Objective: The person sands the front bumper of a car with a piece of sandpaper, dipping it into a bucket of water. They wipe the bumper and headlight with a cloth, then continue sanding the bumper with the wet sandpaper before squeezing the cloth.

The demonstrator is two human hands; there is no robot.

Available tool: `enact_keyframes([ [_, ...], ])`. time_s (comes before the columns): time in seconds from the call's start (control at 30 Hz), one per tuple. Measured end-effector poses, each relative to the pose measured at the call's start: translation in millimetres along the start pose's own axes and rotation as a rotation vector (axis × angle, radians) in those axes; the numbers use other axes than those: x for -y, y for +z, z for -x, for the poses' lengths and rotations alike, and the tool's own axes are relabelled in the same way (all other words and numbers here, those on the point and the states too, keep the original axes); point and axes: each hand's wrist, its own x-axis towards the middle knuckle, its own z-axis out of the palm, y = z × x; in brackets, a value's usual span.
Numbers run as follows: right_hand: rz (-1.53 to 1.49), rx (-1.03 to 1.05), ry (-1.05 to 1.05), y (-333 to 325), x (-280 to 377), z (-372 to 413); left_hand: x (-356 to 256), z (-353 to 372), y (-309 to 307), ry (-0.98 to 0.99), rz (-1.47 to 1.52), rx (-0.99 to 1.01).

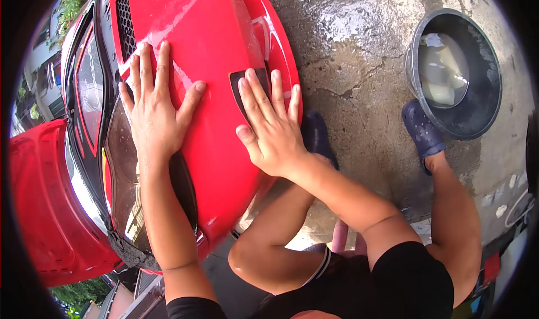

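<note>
My left hand [154, 114] lies flat on the glossy red car bumper [202, 33], fingers spread and wet-looking, holding nothing. To its right, my right hand [272, 125] presses with outstretched fingers on a dark piece of sandpaper [238, 89] that rests against the bumper's curved edge. The right thumb is off the sheet, toward the red surface. Most of the sandpaper's right part is hidden under the fingers. Below my left wrist is a dark, glassy headlight [120, 150].
A black bucket [487, 89] holding cloudy water stands at the right on wet, cracked concrete [359, 89]. My feet wear dark clogs [422, 129]. At the left, a raised red panel [62, 207] stands beside the car. A black honeycomb grille [125, 24] is at the top.
</note>
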Motion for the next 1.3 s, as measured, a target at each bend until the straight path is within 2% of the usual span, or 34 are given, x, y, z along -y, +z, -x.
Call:
enact_keyframes([
  [0.07, -0.062, 0.028, 0.001, -0.3, 7.7, 25.2, -2.1, -1.1, -1.8, -0.01, -0.022, 0.013],
  [0.13, -0.098, 0.056, -0.044, 22.3, 16.3, 84.3, -2.6, -0.5, -1.5, -0.025, -0.044, 0.016],
  [0.17, -0.051, 0.069, -0.05, 25.0, 15.0, 85.5, -2.1, -0.3, -0.3, -0.01, -0.062, 0.008],
  [0.3, -0.053, 0.011, 0.011, -1.2, 0.7, -8.1, -0.8, -0.1, -0.2, -0.002, -0.004, 0.009],
  [0.43, -0.153, 0.092, -0.045, 24.0, 14.0, 84.3, -2.6, -0.5, -0.9, -0.034, -0.049, 0.04],
  [0.47, -0.105, 0.069, -0.075, 27.6, 9.5, 82.9, -3.3, -1.0, -1.7, -0.035, -0.078, 0.048],
  [0.57, -0.108, -0.002, -0.019, -5.2, -0.5, -8.3, -4.7, 0.2, -4.7, -0.039, -0.028, 0.045],
  [0.6, 0.017, 0.007, -0.02, -7.3, -1.3, -20.1, -5.0, -0.7, -5.0, -0.035, -0.006, 0.039],
  [0.67, -0.066, 0.044, -0.036, -6.6, 5.4, 10.9, -5.0, -1.3, -6.3, -0.03, -0.017, 0.044],
  [0.73, -0.113, 0.107, -0.078, 14.5, 12.7, 82.6, -3.8, -1.3, -4.8, -0.029, -0.03, 0.04],
  [0.8, -0.088, 0.095, -0.098, 23.2, 8.9, 88.1, -5.2, -1.2, -6.8, -0.045, -0.03, 0.06],
  [1.0, -0.046, 0.001, -0.069, -17.2, -43.3, -130.6, -4.5, -0.8, -7.1, -0.035, -0.006, 0.049],
  [1.1, -0.019, 0.052, -0.068, -29.6, -55.4, -183.4, -5.1, -1.9, -8.7, -0.042, -0.011, 0.058],
  [1.17, -0.013, 0.039, -0.09, -30.1, -55.2, -172.1, -5.6, -2.0, -9.5, -0.052, -0.038, 0.081],
  [1.3, -0.001, 0.046, -0.219, -17.9, -34.8, -48.9, -4.8, -0.7, -5.7, -0.052, -0.025, 0.058],
])
